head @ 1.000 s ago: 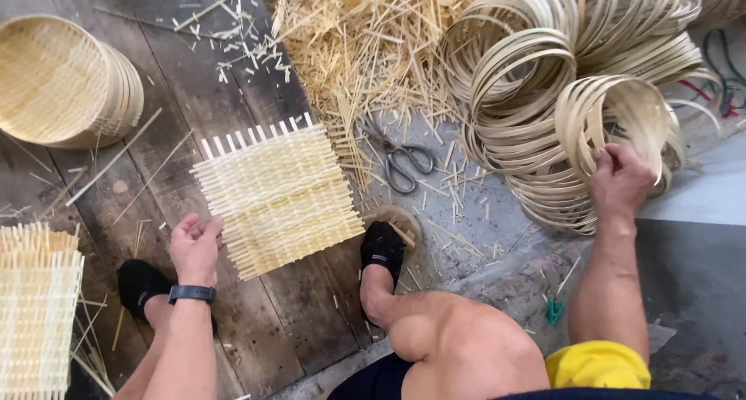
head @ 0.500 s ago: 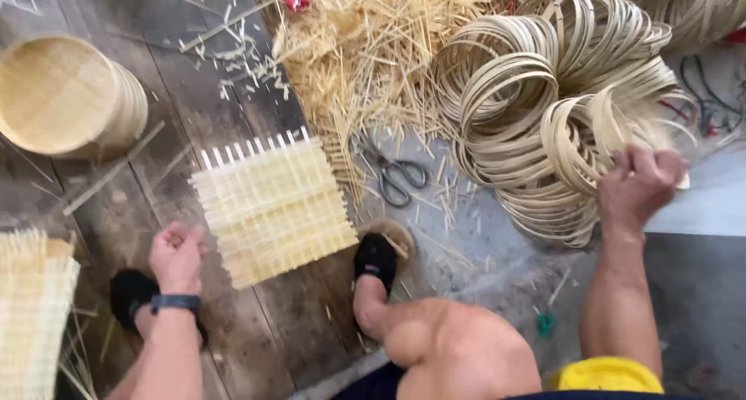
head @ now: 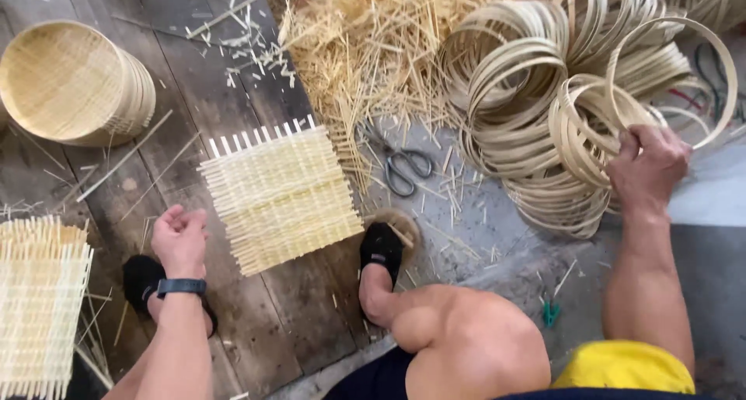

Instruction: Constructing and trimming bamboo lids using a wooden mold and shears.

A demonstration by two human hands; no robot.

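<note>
Up at the right, the right hand [head: 646, 165] closes its fingers around a thin bamboo hoop [head: 703, 39] — one ring lifted partly clear of the hoop pile [head: 528, 97] beneath it. Meanwhile the left hand [head: 180, 239] hangs loosely curled and empty, just beside the woven mat [head: 280, 196] on the floorboards [head: 194, 81]. Scissors [head: 404, 167] lie between mat and pile — a basket [head: 74, 81] sits at far left.

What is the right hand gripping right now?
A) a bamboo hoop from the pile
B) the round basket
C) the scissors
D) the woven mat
A: the right hand closes on a thin bamboo hoop lifted above the hoop pile; the scissors lie untouched.
</note>
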